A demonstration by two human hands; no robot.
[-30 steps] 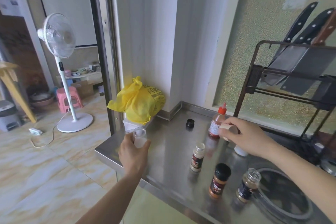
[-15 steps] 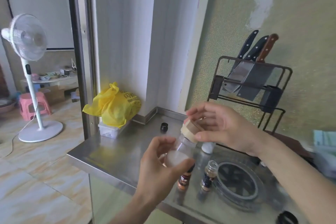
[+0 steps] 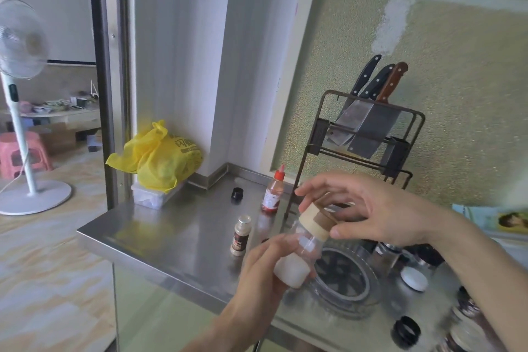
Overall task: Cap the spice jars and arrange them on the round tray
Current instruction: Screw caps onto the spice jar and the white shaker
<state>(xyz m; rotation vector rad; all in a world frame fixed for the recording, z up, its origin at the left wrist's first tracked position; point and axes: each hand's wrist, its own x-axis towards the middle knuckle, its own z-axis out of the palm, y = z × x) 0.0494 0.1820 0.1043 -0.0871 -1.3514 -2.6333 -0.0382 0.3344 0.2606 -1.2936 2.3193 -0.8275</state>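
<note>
Two hands working one jar (image 3: 300,254) in mid-air above the counter (image 3: 177,240): left hand (image 3: 263,274) wrapping its fingers round the clear body, half full of white powder, and right hand (image 3: 368,211) pinching the tan lid (image 3: 315,218) between thumb and fingertips. Capping step in hand, apparently seating or twisting the lid, sitting on the neck at a tilt. Probably calling next for squaring the lid, turning it tight, then lowering the jar onto the round tray (image 3: 347,280) just below. Standing apart on the counter: a small pale jar (image 3: 241,234), a red-topped bottle (image 3: 273,191), a loose black cap (image 3: 237,194), a white cap (image 3: 414,277). Blurring badly at the lower right, with more jars and a black ring cut off by the right forearm and the edge; number impossible to tell.
</note>
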